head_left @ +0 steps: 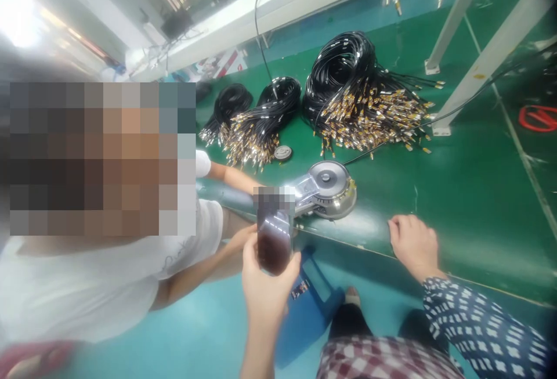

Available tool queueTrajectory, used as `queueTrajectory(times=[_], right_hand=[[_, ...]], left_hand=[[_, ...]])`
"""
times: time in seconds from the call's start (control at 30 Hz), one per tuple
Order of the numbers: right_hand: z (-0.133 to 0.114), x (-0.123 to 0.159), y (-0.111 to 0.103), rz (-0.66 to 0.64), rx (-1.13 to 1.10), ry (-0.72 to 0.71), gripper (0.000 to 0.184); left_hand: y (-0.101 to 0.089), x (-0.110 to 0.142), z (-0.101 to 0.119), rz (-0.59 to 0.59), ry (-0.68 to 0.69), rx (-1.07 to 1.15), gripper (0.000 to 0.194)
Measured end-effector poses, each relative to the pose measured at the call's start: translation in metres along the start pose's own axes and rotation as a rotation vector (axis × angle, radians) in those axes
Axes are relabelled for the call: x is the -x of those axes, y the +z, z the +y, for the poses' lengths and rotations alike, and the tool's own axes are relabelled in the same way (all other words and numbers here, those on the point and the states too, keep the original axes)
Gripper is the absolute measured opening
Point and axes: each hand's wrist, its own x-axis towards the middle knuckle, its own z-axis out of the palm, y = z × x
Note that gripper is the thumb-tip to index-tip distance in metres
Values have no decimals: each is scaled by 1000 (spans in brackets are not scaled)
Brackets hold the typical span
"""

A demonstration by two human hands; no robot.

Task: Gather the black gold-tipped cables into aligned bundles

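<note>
Holding step: left grip (263, 280) pinched phone (275, 248), lower centre of frame. Right grip (415, 245) curled on counter (483, 222), contents couldn't be told. Black cable bundles (348, 94) lay upper centre.

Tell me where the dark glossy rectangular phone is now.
In the head view, the phone is near the middle, in the left hand, lower left of the round silver metal device.

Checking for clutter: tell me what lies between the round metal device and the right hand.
Bare green tabletop separates round device from right hand in the head view.
</note>
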Motion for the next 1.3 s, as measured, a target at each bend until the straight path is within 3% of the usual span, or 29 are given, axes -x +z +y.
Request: queueTrajectory(times=[0.73, 1.3], right_hand=[[-6, 1, -10, -113, 55, 44, 32], [-3, 3, -4, -115, 27, 44, 34]], left_hand=[[-24, 15, -14, 57, 15, 15, 63], [-42, 22, -33, 137, -1, 50, 62]])
